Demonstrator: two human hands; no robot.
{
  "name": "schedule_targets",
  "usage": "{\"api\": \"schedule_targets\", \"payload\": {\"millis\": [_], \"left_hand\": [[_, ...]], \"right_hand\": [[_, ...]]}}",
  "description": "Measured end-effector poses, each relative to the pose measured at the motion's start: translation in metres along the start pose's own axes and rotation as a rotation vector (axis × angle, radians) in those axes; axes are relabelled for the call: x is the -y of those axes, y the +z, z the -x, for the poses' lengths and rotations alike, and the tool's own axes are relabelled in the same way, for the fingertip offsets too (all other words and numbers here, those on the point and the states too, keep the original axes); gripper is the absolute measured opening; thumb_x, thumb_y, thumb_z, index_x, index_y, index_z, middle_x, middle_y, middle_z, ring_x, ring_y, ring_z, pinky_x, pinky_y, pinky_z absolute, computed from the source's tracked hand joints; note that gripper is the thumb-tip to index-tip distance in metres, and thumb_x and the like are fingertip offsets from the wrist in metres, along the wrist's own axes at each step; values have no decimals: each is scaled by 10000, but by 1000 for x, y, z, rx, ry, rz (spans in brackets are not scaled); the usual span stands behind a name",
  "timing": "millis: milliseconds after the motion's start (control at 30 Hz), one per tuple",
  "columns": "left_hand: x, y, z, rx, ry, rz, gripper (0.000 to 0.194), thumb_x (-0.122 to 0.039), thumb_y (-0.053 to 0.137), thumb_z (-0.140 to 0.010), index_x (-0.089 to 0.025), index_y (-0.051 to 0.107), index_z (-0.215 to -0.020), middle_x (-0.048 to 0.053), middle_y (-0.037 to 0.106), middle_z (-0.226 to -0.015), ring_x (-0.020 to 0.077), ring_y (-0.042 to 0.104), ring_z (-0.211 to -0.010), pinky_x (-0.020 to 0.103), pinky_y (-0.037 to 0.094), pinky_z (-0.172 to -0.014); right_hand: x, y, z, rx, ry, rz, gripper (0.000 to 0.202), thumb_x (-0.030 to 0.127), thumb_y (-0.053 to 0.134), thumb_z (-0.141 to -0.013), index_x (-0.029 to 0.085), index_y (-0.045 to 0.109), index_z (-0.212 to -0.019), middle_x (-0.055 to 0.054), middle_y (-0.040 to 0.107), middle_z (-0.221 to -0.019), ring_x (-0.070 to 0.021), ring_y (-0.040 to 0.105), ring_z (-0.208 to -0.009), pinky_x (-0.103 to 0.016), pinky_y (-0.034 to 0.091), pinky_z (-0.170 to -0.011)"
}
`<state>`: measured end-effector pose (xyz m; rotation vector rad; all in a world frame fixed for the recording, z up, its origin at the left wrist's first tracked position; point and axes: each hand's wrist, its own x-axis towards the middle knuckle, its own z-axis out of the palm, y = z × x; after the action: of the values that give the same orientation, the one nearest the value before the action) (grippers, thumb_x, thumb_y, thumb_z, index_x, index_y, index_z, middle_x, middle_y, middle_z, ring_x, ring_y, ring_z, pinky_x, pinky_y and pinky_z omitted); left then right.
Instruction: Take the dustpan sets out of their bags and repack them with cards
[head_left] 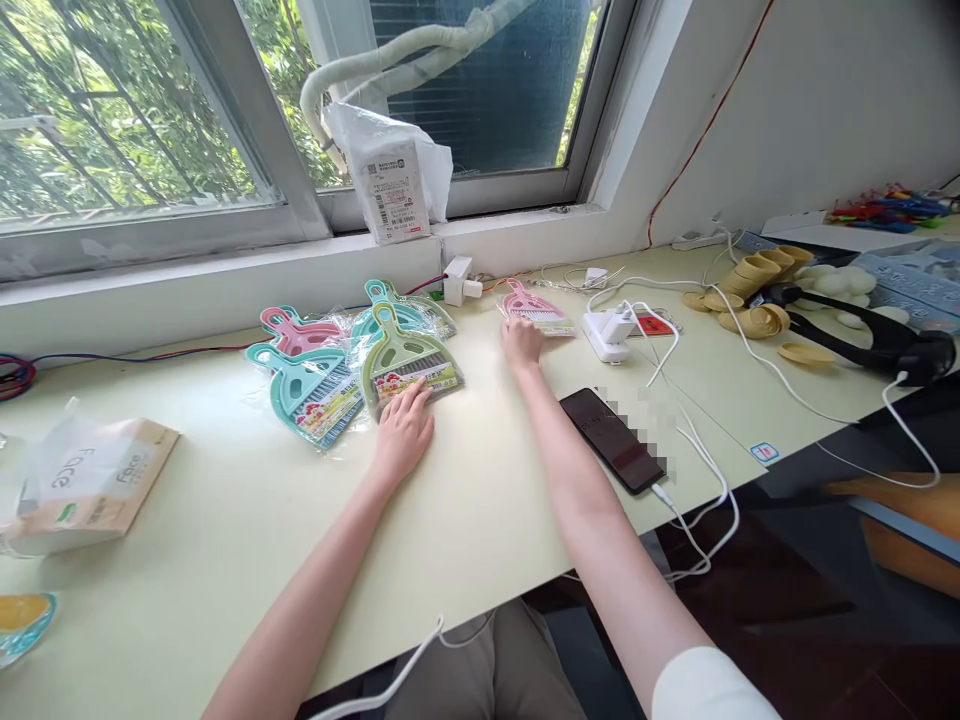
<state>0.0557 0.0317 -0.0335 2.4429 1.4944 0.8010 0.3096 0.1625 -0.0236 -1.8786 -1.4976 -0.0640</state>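
My left hand lies with its fingers stretched over the lower edge of a green dustpan and brush set in clear wrap. Further back on the table, my right hand has its fingers closed at the left edge of a pink dustpan and brush set; its fingertips are partly hidden. Behind the green set are a teal set and, to the left, another teal set overlapping a second pink set. All of them are wrapped in clear plastic with printed labels.
A black phone on a white cable lies right of my right forearm. Behind it sits a white power strip with plugs. A tissue pack is at the left, a plastic-bagged box on the windowsill, and a black headset-like device at the right.
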Motion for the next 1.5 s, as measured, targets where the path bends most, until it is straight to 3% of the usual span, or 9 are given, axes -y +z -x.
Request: {"api": "schedule_targets", "payload": {"millis": [233,433,600,767,933,1100,1167,1367,1500], "left_hand": [[-4,-3,3,-33,24,194,466,-448,408,-908,-214,503,-1300,84,305,-1509,272,212,-1396,475,140,-1139],[-25,-30,8,-240,-199,1214,680,-722,301,-824,-220,580,-1188,98,591,-1232,268,525,-1175,392,438,-970],[-19,-73,23,-387,-349,1505,345,-312,664,-741,-198,638,-1066,43,690,-981,205,632,-972,309,494,-878],[0,-82,36,-428,-407,1549,286,-189,595,-689,-160,674,-962,41,708,-898,213,655,-910,314,522,-825],[4,-73,36,-446,-448,1554,372,-171,585,-653,-173,652,-1019,23,707,-908,206,662,-884,307,537,-779],[7,-71,37,-435,-452,1544,435,-180,587,-678,-194,620,-1112,22,696,-1006,208,643,-968,305,526,-804],[10,-70,39,-391,-459,1521,467,-197,596,-699,-203,597,-1166,31,684,-1065,221,623,-1029,317,516,-837],[14,-66,39,-230,-465,1521,441,-470,546,-813,-167,626,-1122,82,687,-1067,267,589,-1103,374,497,-890],[28,-63,34,-402,-499,1472,444,-562,513,-836,-177,645,-1013,78,703,-978,229,627,-1031,344,502,-858]], "right_hand": [[67,-68,63,-84,-168,-232,411,376,307,-979,190,554,-1251,-146,678,-1035,-283,637,-950,-387,425,-865],[107,-67,160,-19,-795,-204,350,288,398,-966,246,537,-1285,-53,651,-1192,-199,604,-1095,-316,435,-950],[113,-61,187,17,-1082,-155,378,412,428,-950,293,501,-1300,6,549,-1337,-179,487,-1250,-311,389,-1016],[115,-67,187,20,-842,-282,372,431,391,-950,231,531,-1231,-76,598,-1242,-222,544,-1128,-355,413,-932],[112,-53,178,20,-403,-667,283,388,377,-958,183,528,-1082,-116,615,-1086,-189,615,-878,-333,473,-789],[104,-32,157,581,44,-1119,359,528,558,-827,176,568,-892,-7,634,-631,-113,537,-450,-231,441,-460],[101,-27,152,677,169,-1299,351,504,655,-756,172,584,-846,-12,662,-667,-115,592,-514,-219,484,-497],[96,-28,148,551,310,-1555,363,356,809,-623,202,622,-893,-22,708,-931,-175,663,-877,-311,554,-820],[96,-36,148,558,315,-1522,381,351,819,-607,207,610,-892,-19,714,-861,-182,672,-804,-345,578,-746]]}}
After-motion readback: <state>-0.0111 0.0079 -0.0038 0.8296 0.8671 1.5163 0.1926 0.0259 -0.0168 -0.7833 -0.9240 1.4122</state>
